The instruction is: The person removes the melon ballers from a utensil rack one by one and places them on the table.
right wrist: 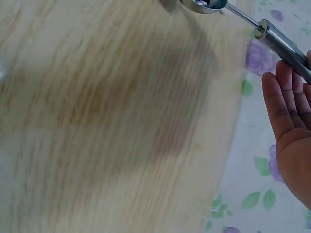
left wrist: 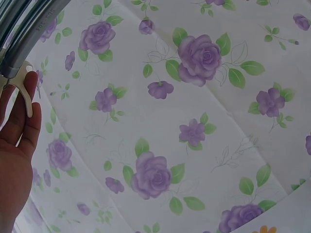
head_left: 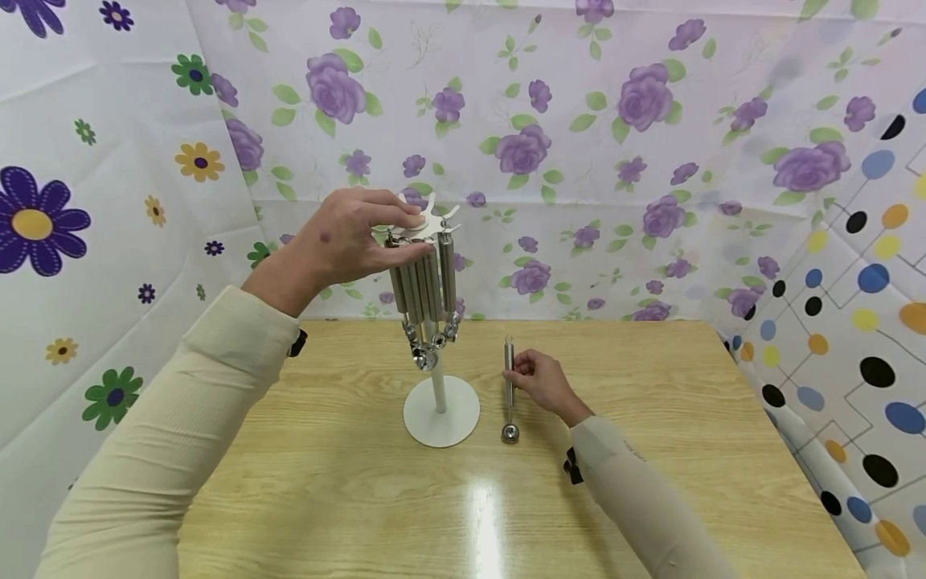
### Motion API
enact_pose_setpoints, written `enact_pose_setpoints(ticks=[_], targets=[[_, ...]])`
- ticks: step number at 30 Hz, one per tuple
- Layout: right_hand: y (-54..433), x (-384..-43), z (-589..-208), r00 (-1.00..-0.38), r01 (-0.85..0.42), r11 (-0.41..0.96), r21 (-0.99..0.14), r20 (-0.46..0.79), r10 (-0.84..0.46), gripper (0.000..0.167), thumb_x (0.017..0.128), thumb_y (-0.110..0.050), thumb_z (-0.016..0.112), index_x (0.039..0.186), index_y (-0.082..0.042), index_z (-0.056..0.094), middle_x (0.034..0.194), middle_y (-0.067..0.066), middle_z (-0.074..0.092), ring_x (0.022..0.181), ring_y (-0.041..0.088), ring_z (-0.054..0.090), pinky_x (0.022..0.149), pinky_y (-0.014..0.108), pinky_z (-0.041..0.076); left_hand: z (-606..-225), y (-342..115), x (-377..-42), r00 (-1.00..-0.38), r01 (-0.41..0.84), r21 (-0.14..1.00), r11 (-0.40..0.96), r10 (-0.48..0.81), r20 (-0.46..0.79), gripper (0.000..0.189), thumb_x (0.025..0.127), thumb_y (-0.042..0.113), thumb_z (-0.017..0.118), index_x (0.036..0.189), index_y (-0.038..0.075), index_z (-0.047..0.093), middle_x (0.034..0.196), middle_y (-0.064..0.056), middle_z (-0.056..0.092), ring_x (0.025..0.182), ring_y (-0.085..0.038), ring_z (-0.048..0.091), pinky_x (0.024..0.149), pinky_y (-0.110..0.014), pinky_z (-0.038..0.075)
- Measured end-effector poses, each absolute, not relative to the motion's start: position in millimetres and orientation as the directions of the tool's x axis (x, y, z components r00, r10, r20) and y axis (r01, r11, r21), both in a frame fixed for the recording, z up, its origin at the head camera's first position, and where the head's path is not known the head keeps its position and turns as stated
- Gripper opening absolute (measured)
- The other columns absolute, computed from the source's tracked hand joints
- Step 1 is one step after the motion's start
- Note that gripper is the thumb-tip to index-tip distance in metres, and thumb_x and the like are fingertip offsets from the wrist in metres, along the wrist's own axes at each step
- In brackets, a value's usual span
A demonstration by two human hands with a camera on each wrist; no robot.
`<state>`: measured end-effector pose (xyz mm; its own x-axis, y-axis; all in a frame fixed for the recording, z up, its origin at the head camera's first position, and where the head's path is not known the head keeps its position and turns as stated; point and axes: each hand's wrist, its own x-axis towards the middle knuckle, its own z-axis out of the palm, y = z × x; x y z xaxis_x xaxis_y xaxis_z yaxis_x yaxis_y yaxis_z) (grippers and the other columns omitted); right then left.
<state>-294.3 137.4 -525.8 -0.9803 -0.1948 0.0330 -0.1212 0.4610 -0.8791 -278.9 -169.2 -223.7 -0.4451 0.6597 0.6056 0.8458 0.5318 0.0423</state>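
Note:
My left hand (head_left: 350, 237) grips the top of a white stand (head_left: 440, 390), thumb below and fingers over its curved hooks. Several steel-handled utensils (head_left: 427, 293) with small round ends hang from these hooks, their upper parts partly behind my thumb. In the left wrist view, a white hook (left wrist: 23, 90) curves beside my fingers. Right of the stand's round base, my right hand (head_left: 542, 384) pinches a steel scoop (head_left: 510, 396) by its tubular handle. Its small round bowl (right wrist: 204, 5) points toward me and shows at the top of the right wrist view.
The stand and both hands are at a light wooden table (head_left: 347, 482). Behind it hangs a cloth (head_left: 564, 217) with purple roses. A flower-patterned cloth (head_left: 137, 201) borders the left side, a dotted one (head_left: 854, 322) the right.

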Motion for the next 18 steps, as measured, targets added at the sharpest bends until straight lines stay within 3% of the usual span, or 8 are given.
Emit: enact_pose_setpoints(ticks=[10, 18], targets=[[133.1, -305.3, -537.4, -0.990, -0.021, 0.466, -0.885, -0.048, -0.135, 0.022, 0.093, -0.015, 0.073, 0.104, 0.002, 0.065, 0.091, 0.011, 0.066, 0.078, 0.018, 0.064, 0.071, 0.034, 0.057, -224.6, -168.8, -279.3, -0.455, 0.837, 0.044, 0.545, 0.650, 0.608, 0.034, 0.081, 0.023, 0.085, 0.105, 0.000, 0.078, 0.104, -0.014, 0.074, 0.093, -0.032, 0.071, 0.081, -0.048, 0.055], [131.0, -308.1, -546.7, -0.988, 0.077, 0.538, -0.839, -0.137, -0.071, 0.026, 0.093, -0.017, 0.073, 0.105, 0.004, 0.068, 0.089, 0.010, 0.070, 0.073, 0.017, 0.065, 0.060, 0.025, 0.051, -226.3, -168.3, -280.6, -0.443, 0.840, 0.043, 0.540, 0.639, 0.629, 0.031, 0.080, 0.021, 0.086, 0.103, 0.001, 0.078, 0.103, -0.014, 0.074, 0.091, -0.031, 0.071, 0.079, -0.048, 0.055]])
